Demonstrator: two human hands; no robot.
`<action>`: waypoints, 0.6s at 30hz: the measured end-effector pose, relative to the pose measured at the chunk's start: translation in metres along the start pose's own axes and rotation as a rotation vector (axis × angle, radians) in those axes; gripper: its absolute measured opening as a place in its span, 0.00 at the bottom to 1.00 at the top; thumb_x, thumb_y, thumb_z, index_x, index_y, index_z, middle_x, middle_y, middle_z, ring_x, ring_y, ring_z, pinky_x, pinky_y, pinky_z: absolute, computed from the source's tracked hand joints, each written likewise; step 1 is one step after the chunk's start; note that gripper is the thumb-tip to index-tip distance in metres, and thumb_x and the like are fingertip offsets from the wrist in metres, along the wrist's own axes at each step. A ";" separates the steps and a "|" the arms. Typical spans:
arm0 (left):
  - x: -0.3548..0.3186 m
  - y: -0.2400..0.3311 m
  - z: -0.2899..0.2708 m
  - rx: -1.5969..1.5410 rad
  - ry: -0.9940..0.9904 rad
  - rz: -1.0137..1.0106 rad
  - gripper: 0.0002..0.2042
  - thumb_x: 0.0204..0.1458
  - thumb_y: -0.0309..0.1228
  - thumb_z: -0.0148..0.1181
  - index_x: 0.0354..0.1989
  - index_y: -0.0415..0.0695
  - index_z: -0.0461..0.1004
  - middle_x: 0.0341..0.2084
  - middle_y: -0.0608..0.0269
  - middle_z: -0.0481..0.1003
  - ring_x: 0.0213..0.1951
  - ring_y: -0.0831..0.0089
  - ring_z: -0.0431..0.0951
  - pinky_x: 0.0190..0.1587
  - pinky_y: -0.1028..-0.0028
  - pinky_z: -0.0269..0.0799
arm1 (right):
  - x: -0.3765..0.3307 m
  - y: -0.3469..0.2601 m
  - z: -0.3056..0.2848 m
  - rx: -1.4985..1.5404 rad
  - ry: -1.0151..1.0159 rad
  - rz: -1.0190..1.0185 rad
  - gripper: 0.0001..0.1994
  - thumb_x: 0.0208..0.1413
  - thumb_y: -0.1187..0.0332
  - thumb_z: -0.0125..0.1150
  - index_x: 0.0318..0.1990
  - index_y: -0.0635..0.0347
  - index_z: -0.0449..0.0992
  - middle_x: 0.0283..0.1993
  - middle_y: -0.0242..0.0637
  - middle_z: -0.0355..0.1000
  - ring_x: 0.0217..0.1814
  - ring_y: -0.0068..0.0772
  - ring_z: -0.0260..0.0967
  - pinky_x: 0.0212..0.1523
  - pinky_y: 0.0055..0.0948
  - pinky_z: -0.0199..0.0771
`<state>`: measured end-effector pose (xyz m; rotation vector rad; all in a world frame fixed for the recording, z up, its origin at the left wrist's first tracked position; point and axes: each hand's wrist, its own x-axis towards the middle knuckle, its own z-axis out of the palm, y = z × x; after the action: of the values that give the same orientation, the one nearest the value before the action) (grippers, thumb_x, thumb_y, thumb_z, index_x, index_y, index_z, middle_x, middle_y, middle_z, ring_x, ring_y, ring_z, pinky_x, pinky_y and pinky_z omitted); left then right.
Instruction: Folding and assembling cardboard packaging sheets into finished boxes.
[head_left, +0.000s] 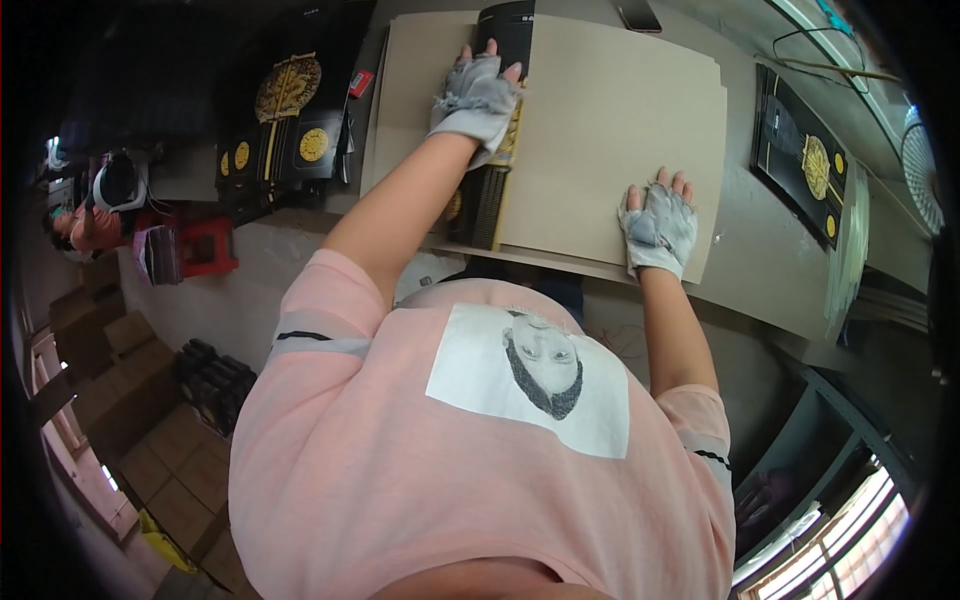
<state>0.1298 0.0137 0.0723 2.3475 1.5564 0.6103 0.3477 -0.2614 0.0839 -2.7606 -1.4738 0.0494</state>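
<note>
Nearest is the person's own pink shirt (400,450) with a printed patch on the chest, filling the lower half of the view. Both bare forearms reach from it toward the grey table (760,270).

The right hand (658,222), in a worn grey fingerless glove, lies flat and open, fingers spread, palm down on the near right part of the big tan cardboard sheet (610,130). It grips nothing; it only presses on the sheet close to its near edge.

The cardboard sheet covers the middle of the table, one of several tan sheets stacked with their edges slightly offset.

Farther off and to the left, the left hand (476,98), gloved the same way, rests on a long black box with gold print (498,120) that lies along the left part of the sheet, running from near to far. The fingers lie stretched along the top of the box, palm down, not curled around it.

Left of the sheets lie more black boxes with gold medallions (290,110). Another black and gold box (805,155) lies at the far right of the table. A phone (638,15) sits at the far edge.
</note>
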 end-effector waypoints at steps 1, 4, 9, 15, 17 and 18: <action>0.003 0.010 0.003 0.013 -0.030 -0.057 0.36 0.64 0.56 0.50 0.74 0.45 0.62 0.68 0.42 0.66 0.73 0.46 0.59 0.74 0.55 0.55 | 0.000 0.000 0.001 0.003 0.006 0.000 0.36 0.63 0.43 0.52 0.73 0.55 0.65 0.78 0.53 0.57 0.81 0.56 0.51 0.75 0.55 0.53; -0.002 0.045 0.000 0.125 -0.133 -0.084 0.36 0.64 0.58 0.47 0.76 0.49 0.59 0.74 0.42 0.58 0.75 0.46 0.55 0.75 0.53 0.52 | -0.001 0.005 0.009 -0.005 0.018 0.002 0.36 0.63 0.42 0.52 0.73 0.55 0.65 0.77 0.53 0.57 0.81 0.57 0.51 0.75 0.57 0.53; -0.020 0.045 0.008 0.244 -0.157 -0.016 0.35 0.64 0.56 0.48 0.78 0.57 0.56 0.78 0.43 0.48 0.78 0.46 0.49 0.76 0.51 0.46 | 0.004 0.000 0.006 -0.006 0.063 -0.095 0.32 0.62 0.46 0.55 0.69 0.57 0.69 0.74 0.54 0.62 0.78 0.54 0.56 0.72 0.52 0.58; -0.016 0.087 -0.043 0.241 -0.370 -0.131 0.32 0.65 0.50 0.44 0.75 0.50 0.59 0.77 0.45 0.50 0.77 0.49 0.49 0.76 0.52 0.50 | 0.032 -0.083 -0.046 0.496 -0.521 -0.086 0.21 0.62 0.48 0.59 0.56 0.48 0.79 0.60 0.43 0.77 0.61 0.50 0.74 0.61 0.47 0.71; -0.017 0.090 -0.043 0.234 -0.360 -0.138 0.32 0.65 0.50 0.45 0.75 0.49 0.60 0.77 0.45 0.50 0.77 0.48 0.50 0.76 0.51 0.50 | 0.044 -0.097 -0.022 0.465 -0.606 -0.056 0.20 0.63 0.47 0.58 0.53 0.48 0.81 0.58 0.41 0.78 0.58 0.51 0.76 0.59 0.48 0.73; -0.015 0.095 -0.044 0.223 -0.370 -0.128 0.32 0.65 0.50 0.45 0.75 0.48 0.60 0.77 0.45 0.50 0.77 0.49 0.50 0.76 0.52 0.51 | 0.044 -0.094 0.010 0.504 -0.453 -0.203 0.21 0.63 0.45 0.58 0.50 0.49 0.81 0.54 0.41 0.80 0.56 0.51 0.77 0.56 0.49 0.73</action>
<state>0.1806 -0.0383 0.1490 2.3184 1.6470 -0.0317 0.2932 -0.1726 0.0755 -2.2664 -1.5395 0.9526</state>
